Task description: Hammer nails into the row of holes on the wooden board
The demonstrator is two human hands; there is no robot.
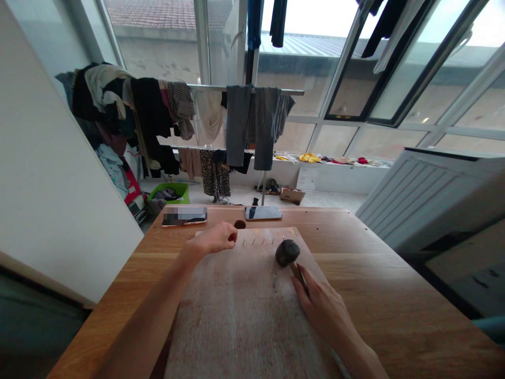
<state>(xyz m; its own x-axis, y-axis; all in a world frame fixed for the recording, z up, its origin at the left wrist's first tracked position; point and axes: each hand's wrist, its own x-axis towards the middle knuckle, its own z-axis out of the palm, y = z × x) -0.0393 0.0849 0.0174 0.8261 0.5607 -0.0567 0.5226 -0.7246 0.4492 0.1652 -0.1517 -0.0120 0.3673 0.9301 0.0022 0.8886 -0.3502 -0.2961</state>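
Observation:
A pale wooden board (240, 316) lies on the wooden table (374, 295). Near its far edge stands a row of several small nails (254, 241). My left hand (215, 239) is closed in a pinch at the left end of that row, apparently on a nail too small to make out. My right hand (321, 305) rests on the board's right side, fingers wrapped round the handle of a hammer (290, 255) whose dark head lies on the board. One loose nail (275, 279) lies just left of the hammer handle.
Two phones lie at the table's far edge, one (184, 216) on the left and one (262, 212) in the middle. A small round hole (240, 225) is in the table between them. Beyond stand a clothes rack (236, 126), a green basket (170, 192) and windows.

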